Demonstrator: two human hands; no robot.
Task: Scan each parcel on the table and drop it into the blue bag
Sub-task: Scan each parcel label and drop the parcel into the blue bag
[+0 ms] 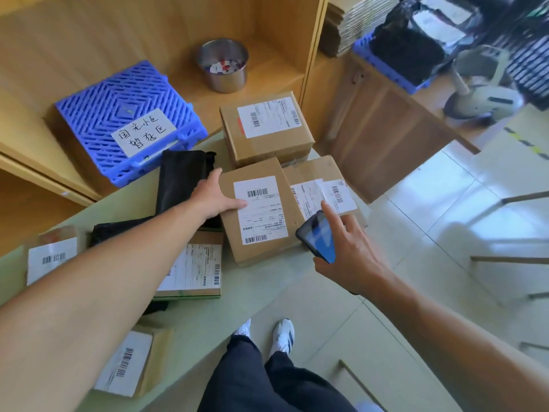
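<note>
We have the left hand (212, 197) on the middle box (260, 251), thumb pressed flat on its white label and fingers over the left edge. That is a steadying grip, we judge, to keep the barcode facing up and the box from sliding on the table (237, 295).

The right hand (353, 260) is wrapped round the phone (316, 237) with the index finger sticking out straight. It hangs just beside the box's right edge, screen up, and the phone's far end partly covers the right-hand box (312, 173). We would say it is lining up a scan of the label.

Every label lies face up, which suits scanning: the back box (267, 144) touching the middle one, and three more boxes (193, 269) under and beyond the left forearm. A black pouch (181, 179) lies just left of the gripping hand.

We cannot see the blue bag anywhere. The blue thing on the shelf is a slatted crate (98, 114) with a handwritten note, and a steel cup (222, 75) stands behind it.

With so many boxes left, we judge the job is at an early stage.
</note>
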